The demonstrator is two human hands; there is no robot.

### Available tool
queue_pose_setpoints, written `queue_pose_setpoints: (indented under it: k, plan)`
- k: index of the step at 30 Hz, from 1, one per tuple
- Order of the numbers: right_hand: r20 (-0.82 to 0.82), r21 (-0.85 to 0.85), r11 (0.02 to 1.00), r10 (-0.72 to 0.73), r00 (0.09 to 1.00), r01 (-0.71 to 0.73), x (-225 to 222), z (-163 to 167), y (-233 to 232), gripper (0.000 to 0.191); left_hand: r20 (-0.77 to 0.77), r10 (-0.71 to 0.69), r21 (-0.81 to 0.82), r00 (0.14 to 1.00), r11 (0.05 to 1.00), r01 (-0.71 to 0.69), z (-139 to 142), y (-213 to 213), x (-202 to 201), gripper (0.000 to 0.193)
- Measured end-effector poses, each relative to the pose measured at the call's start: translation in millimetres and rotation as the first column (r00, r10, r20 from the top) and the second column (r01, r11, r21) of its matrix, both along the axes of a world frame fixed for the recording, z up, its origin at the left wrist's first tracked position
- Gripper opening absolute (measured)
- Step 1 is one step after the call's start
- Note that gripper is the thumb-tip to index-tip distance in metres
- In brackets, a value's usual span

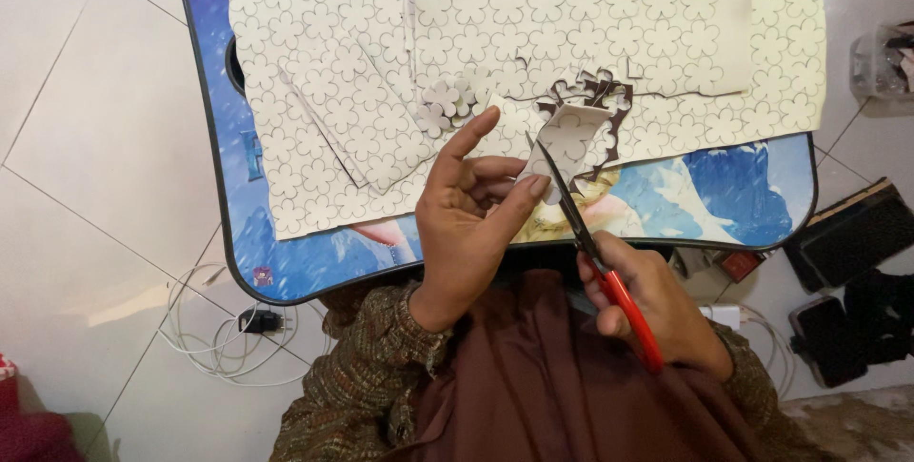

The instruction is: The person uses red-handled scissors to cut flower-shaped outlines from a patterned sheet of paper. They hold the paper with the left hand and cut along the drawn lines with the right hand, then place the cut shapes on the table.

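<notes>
Left hand [471,210] pinches paper piece [571,138], apparently between scissors [595,243] blades.

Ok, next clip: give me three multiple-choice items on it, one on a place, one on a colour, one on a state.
1. Where do the cut-out flowers lie?
A. on the printed sheets
B. on the floor
C. in the person's lap

2. What colour are the handles of the scissors?
A. blue
B. red
C. black

3. What is the left hand doing?
A. resting flat on the table
B. holding a cable
C. pinching the paper piece at the blades

Key:
1. A, the small pile sits on the flower-patterned sheets on the table.
2. B, red handles show in the right hand.
3. C, thumb and fingers grip the paper piece's edge while the blades point into it.
</notes>
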State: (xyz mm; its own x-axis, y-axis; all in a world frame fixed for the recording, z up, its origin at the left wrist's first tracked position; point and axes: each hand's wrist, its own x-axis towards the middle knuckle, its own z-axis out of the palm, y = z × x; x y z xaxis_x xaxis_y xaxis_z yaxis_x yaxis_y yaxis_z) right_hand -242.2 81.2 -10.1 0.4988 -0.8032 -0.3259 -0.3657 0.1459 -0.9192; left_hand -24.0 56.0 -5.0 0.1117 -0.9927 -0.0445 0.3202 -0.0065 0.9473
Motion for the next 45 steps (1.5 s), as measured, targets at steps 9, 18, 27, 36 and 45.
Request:
queue_pose_setpoints:
  k: [9, 18, 27, 36, 45]
  plan:
    - [-0.021, -0.01, 1.0, 0.013, 1.0, -0.013, -3.3, -7.9, 1.3, 0.095, -0.01, 0.035, -0.044, 0.999, 0.998, -0.036, -5.3, -3.1, 2.6, 0.065]
    - [-0.026, -0.009, 1.0, 0.026, 0.999, -0.027, -6.1, -11.5, 2.6, 0.095, -0.044, 0.054, -0.056, 0.998, 0.997, -0.056, -14.9, -2.7, 3.0, 0.063]
    - [-0.065, 0.076, 0.997, 0.022, 0.998, -0.017, -1.8, -2.9, -1.0, 0.096, -0.023, 0.034, -0.043, 0.999, 0.998, -0.035, -16.3, -1.2, 3.2, 0.058]
    - [0.135, 0.138, 0.99, 0.011, 0.991, -0.03, 7.6, 6.3, -7.4, 0.107, -0.08, -0.037, -0.046, 0.996, 0.998, 0.033, -15.9, 4.4, -6.4, 0.055]
    - [0.261, 0.238, 0.962, -0.198, 0.945, 0.135, 18.2, -10.1, 3.6, 0.116, -0.209, -0.089, -0.033, 0.974, 0.996, 0.084, -25.8, 7.4, -22.8, 0.038]
